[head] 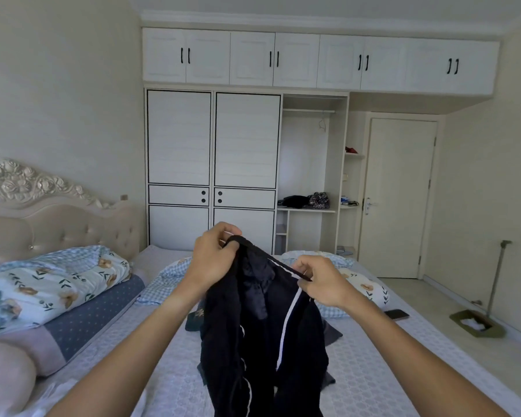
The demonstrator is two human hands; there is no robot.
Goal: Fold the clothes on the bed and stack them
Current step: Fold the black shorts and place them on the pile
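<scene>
I hold dark trousers [265, 335] with a white side stripe up over the bed [373, 371], my 2 hands pinching the waistband: left hand [214, 260] higher, right hand [319, 281] lower. The legs hang twisted, trailing onto the sheet. To fold well, I judge I should level the waistband, shake the legs straight, then lay them flat before doubling over.

Two bare forearms, no sleeves, watch or rings visible, reach in from six o'clock; the left hand [214, 257] and right hand [321, 281] are ungloved.
</scene>
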